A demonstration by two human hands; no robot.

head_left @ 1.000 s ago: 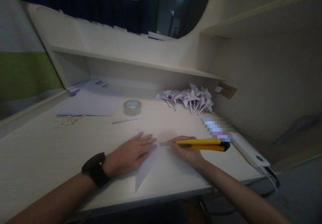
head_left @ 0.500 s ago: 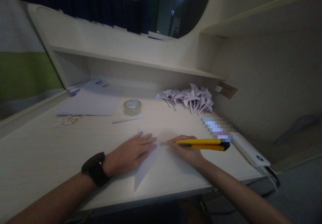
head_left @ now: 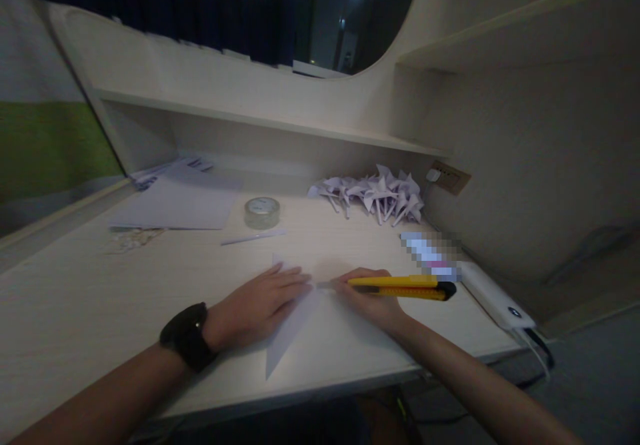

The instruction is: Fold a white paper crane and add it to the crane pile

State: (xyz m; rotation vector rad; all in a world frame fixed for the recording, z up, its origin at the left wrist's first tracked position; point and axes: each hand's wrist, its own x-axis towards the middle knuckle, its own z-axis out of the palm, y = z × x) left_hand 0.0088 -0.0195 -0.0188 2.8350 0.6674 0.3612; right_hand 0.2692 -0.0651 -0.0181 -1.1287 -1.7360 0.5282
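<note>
My left hand lies flat on a folded white sheet of paper, covering much of it; a watch is on that wrist. In my right hand is a yellow utility knife, its blade out and pointing left. The blade tip is at the paper's right corner, close to my left fingertips. Whether the blade is inside the fold cannot be made out. Beyond my left hand lie a thin white paper stick and a roll of clear tape.
Several paper pinwheels are heaped at the back right. A stack of white paper lies at the back left, with small pale scraps before it. To the right are a phone and a white power bank with cables.
Hands, knife and paper hold almost the same positions. The whole view has shifted very slightly.
</note>
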